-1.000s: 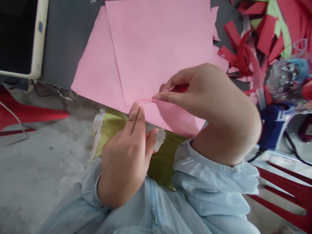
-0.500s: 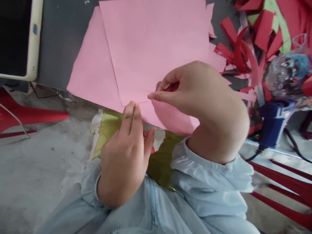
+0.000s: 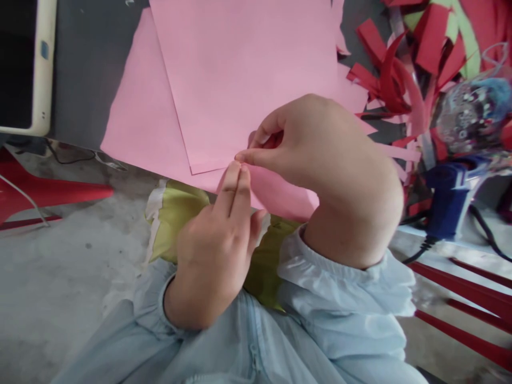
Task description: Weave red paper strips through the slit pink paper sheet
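Bordering the left edge, a dark-screened device with a pale frame (image 3: 43,90) stands at the side of the dark bench (image 3: 88,80). Next comes the lower pink sheet (image 3: 136,117), its outer side slanting away and to the right. The upper pink sheet (image 3: 240,80) lies on it, turned slightly so that its straight left edge runs from the near-left corner away from the body, leaning left. Its far end is cut off, so I cannot tell which way its long axis runs; the near edge points almost straight across the body.

It should handle as light, thin paper: limp enough to bend at a touch, quick to crease or tear, and apt to slide on the sheet beneath. The near-left corner and left edge look the best places to take hold, with flat fingers.

Farther right, the left hand (image 3: 216,240) grips nothing: two straight fingers lie together at the near edge, thumb apart. The right hand (image 3: 320,149) arches over, thumb and finger together, its grip apparently pinched on that same edge just beside those fingertips. Beyond it lie curled red paper strips (image 3: 400,74) and a dark blue tool (image 3: 444,208).
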`<action>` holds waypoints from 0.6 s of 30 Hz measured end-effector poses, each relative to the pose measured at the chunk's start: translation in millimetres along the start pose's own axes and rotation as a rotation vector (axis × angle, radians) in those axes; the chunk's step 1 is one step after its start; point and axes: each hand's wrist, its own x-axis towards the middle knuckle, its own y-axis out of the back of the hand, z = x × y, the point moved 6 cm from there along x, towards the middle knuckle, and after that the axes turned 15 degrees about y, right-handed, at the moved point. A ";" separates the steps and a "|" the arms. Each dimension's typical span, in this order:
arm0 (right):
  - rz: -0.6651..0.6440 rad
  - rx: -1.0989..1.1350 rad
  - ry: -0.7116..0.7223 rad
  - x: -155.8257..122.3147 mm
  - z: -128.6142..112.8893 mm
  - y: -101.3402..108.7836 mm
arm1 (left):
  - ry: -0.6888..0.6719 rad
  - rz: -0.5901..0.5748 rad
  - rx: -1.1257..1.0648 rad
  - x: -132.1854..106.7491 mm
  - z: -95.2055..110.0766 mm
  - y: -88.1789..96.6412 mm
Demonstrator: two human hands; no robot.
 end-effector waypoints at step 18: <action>0.022 0.040 0.109 -4.8 -9.4 -0.3 | 0.117 0.010 -0.201 2.2 -12.8 4.3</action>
